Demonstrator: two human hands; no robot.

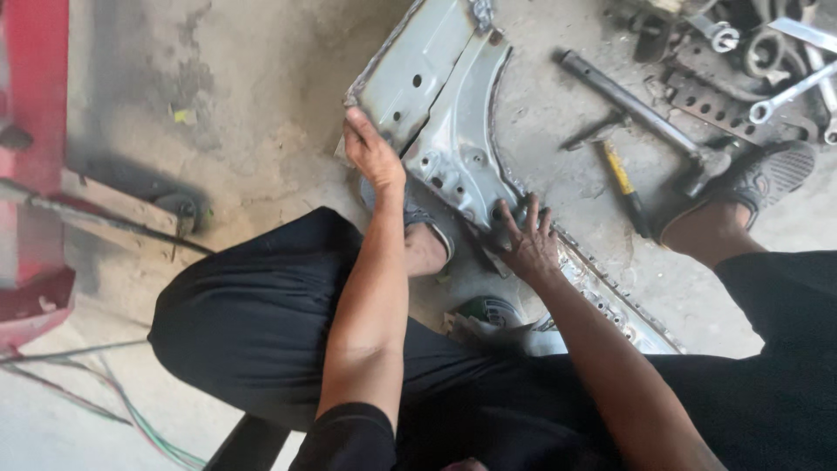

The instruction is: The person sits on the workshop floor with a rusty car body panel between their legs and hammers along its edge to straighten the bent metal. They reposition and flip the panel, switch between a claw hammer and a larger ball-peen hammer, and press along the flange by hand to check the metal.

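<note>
- Grey sheet-metal panel (pixel 453 131) lying on the concrete floor (pixel 261 105), between the two sandalled feet.
- Left hand (pixel 370 148) clamped on the near-left edge of the panel, fingers curled over the rim.
- Right hand (pixel 527 240) pressed flat on the lower part of the panel, fingers spread apart, holding nothing.
- Long socket bar (pixel 636 109) and yellow-handled tool (pixel 623 179) right of the panel, on the floor.
- Pile of wrenches (pixel 776 61) further right of the panel, cut off by the frame edge, hard to tell apart.
- Lower end of the panel hidden under the right arm.
</note>
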